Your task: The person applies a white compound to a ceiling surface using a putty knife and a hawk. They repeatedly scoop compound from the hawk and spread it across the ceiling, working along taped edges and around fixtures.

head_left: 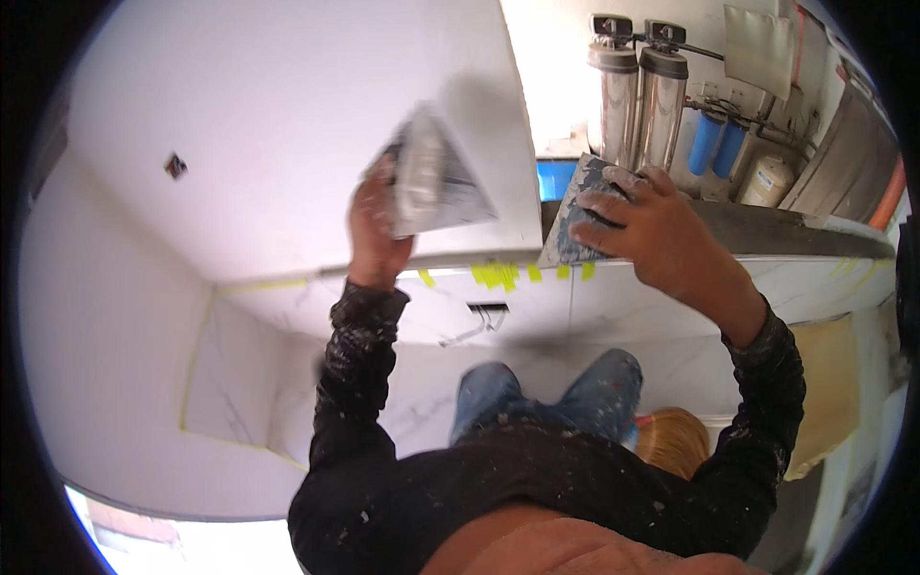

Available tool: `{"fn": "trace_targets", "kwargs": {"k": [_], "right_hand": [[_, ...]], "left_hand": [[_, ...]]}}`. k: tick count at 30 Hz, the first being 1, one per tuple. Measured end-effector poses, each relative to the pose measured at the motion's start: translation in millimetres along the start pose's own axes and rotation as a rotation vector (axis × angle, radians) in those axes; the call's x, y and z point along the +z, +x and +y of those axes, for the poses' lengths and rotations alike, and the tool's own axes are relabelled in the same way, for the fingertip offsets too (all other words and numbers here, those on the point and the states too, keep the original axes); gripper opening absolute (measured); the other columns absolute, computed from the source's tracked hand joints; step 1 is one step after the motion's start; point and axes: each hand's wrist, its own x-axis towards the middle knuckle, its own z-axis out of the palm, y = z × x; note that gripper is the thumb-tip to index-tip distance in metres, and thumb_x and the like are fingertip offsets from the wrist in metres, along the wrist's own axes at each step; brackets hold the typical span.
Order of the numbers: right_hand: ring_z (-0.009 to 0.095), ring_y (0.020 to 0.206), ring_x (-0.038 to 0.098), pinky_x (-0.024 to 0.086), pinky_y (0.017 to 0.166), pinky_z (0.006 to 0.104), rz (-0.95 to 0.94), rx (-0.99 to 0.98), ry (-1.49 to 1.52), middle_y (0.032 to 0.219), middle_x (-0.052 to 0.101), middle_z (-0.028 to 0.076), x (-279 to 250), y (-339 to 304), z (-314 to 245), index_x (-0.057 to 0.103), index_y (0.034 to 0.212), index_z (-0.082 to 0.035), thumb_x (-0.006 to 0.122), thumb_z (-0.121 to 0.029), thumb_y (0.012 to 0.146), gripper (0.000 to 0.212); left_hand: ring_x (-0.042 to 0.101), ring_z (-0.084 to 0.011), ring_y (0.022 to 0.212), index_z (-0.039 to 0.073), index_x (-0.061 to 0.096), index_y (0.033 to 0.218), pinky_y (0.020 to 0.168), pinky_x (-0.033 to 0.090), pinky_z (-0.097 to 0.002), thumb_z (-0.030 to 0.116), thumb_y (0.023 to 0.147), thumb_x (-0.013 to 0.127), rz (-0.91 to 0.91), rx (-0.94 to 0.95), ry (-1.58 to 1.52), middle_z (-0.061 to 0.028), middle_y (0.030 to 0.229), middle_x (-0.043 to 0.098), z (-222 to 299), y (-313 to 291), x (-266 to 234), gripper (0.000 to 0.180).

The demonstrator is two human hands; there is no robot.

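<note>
My left hand [372, 225] is closed round a putty knife [460, 196] with a wide, pointed-looking metal blade. A thick strip of white putty [420, 177] lies along that blade, slightly blurred, in front of the white wall. On the right, my right hand [661, 230] grips a broad flat putty blade [567, 216] crusted with grey and white, its fingers spread across the back. This blade is at the wall's outer corner, just above the ledge; whether it touches the wall I cannot tell. White residue coats the right fingers. The right thumb is hidden.
Below my hands runs a marbled panel [632, 297] with yellow tape pieces [494, 276] and a dark slot [489, 308]. An electrical box opening [174, 166] is in the left wall. Beyond the corner stand metal filter cylinders [661, 105], blue filter housings [706, 142] and a small tank [766, 180].
</note>
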Motion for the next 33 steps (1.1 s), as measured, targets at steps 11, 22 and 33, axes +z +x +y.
{"fn": "trace_targets", "kwargs": {"k": [11, 22, 33], "right_hand": [[0.018, 0.058, 0.059, 0.05, 0.052, 0.0315, 0.619, 0.472, 0.859, 0.078, 0.059, 0.012, 77, 128, 159, 0.061, 0.091, 0.003, 0.054, -0.027, 0.085, 0.031], [0.027, 0.065, 0.061, 0.051, 0.052, 0.0389, 0.669, 0.512, 1.115, 0.08, 0.059, 0.019, 49, 211, 181, 0.057, 0.078, 0.008, 0.046, -0.021, 0.082, 0.031], [0.028, 0.069, 0.063, 0.049, 0.067, 0.0389, 0.722, 0.389, 0.852, 0.078, 0.064, 0.019, 89, 183, 121, 0.058, 0.109, 0.004, 0.054, -0.021, 0.082, 0.037]], "left_hand": [[0.051, -0.028, 0.117, 0.007, 0.047, 0.13, 0.098, 0.043, -0.0432, 0.031, 0.094, 0.043, -0.08, 0.37, 0.079, -0.0105, 0.128, 0.053, 89, 148, -21, 0.044], [0.056, -0.0332, 0.112, 0.002, 0.045, 0.13, 0.098, 0.046, -0.0433, 0.029, 0.093, 0.047, -0.259, 0.332, -0.051, -0.0159, 0.125, 0.055, 88, 147, -46, 0.046], [0.057, -0.0308, 0.109, 0.002, 0.048, 0.128, 0.096, 0.048, -0.0412, 0.028, 0.094, 0.046, -0.259, 0.346, -0.022, -0.0146, 0.123, 0.056, 89, 144, -36, 0.043]]}}
